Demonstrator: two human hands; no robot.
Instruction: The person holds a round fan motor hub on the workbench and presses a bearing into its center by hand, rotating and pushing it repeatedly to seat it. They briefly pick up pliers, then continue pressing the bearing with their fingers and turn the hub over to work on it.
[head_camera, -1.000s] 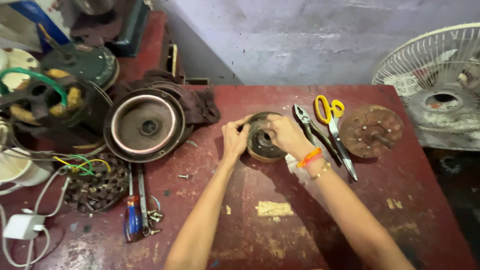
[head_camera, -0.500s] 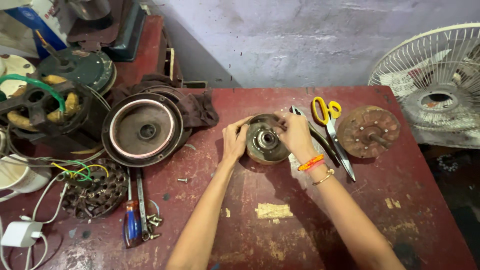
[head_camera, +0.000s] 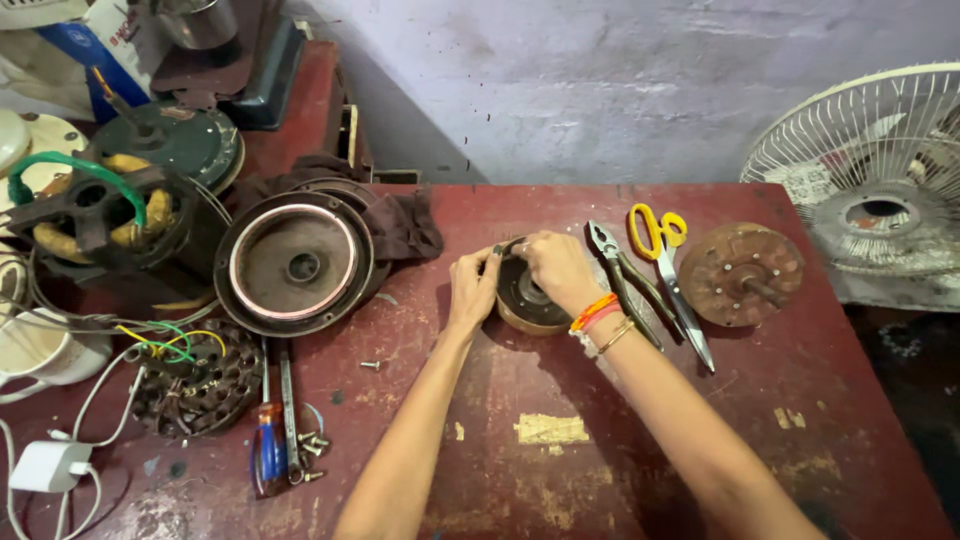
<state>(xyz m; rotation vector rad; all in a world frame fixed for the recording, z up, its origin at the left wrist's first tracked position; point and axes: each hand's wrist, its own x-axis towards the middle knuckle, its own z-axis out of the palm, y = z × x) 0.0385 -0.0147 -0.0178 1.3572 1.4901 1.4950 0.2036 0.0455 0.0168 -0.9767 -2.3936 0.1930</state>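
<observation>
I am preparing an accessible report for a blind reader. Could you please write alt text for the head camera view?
Both hands, left hand and right hand, grip a small round metal motor part on a worn red table. Pliers, yellow-handled scissors and a rusty disc lie to the right; a large round motor cover and a screwdriver lie to the left.

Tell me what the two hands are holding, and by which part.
Both hands grip the round metal motor part on the red table: the left hand at its left rim, the right hand over its upper right edge.
</observation>
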